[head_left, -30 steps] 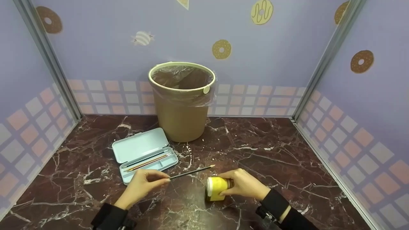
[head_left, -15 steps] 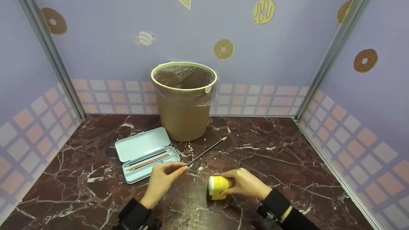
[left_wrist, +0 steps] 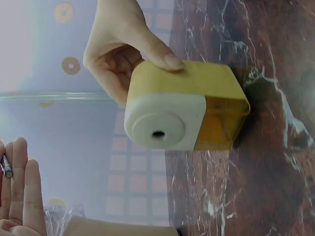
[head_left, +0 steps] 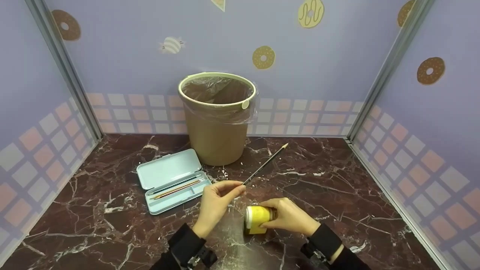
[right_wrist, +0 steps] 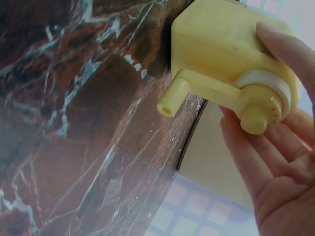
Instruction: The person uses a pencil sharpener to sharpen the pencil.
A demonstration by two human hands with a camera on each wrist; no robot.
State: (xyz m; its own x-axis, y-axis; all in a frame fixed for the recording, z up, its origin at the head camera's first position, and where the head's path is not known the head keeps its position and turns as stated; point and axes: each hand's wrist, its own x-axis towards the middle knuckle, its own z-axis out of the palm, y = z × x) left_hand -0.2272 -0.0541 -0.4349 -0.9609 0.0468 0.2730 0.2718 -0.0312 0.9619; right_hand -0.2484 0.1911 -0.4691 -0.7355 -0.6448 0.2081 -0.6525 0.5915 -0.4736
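A dark pencil (head_left: 267, 163) is pinched near its blunt end between the thumb and fingers of my left hand (head_left: 221, 198), its sharpened tip angled up and to the far right. My right hand (head_left: 292, 215) grips a yellow crank pencil sharpener (head_left: 258, 220) that stands on the tabletop. In the left wrist view the sharpener's white front (left_wrist: 157, 123) shows a dark round hole, with an amber see-through drawer (left_wrist: 224, 123) below it. The yellow crank handle (right_wrist: 211, 91) at its back appears in the right wrist view. My left hand is beyond the sharpener's front, apart from it.
An open light blue pencil case (head_left: 168, 170) with several pencils (head_left: 176, 189) lies to the left. Behind it stands a tan bin (head_left: 217, 138) with a clear plastic liner. Small pale crumbs (head_left: 225, 173) dot the marbled tabletop (head_left: 318, 195). Patterned walls enclose the back and sides.
My left hand has moved right and slightly away from me with the pencil, whose tip has swung up and to the far right. My right hand and the pencil sharpener have stayed almost still.
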